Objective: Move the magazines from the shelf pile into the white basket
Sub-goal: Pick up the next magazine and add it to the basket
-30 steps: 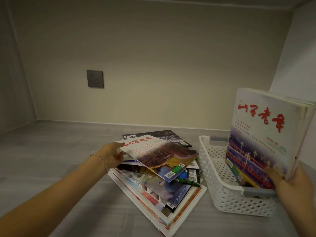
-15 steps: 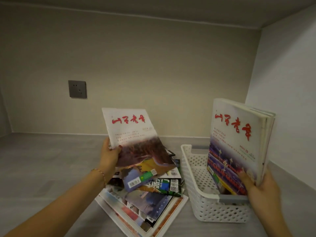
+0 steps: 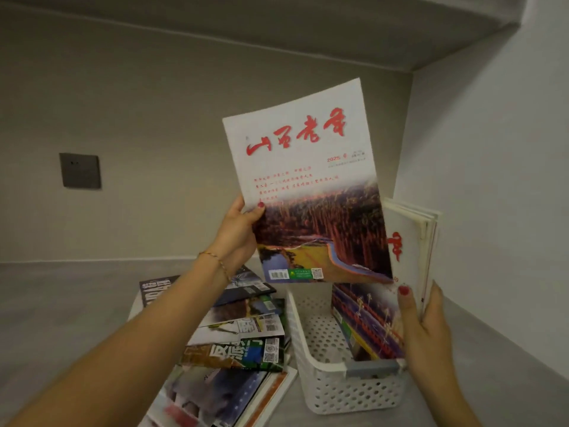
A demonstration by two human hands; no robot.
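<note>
A white-covered magazine with red brush lettering and a reddish forest photo (image 3: 311,192) is held upright in the air above the white perforated plastic basket (image 3: 345,386) — the left hand (image 3: 238,238) grips its left edge. The right hand (image 3: 426,328) clasps a bundle of similar magazines (image 3: 409,241) standing in the basket. Beside it on the grey shelf (image 3: 61,303) lies the loose pile of glossy magazines (image 3: 240,343).

Left hand (image 3: 238,232) lifts one magazine (image 3: 311,186) — right hand (image 3: 431,328) steadies others in the white basket (image 3: 348,392).
</note>
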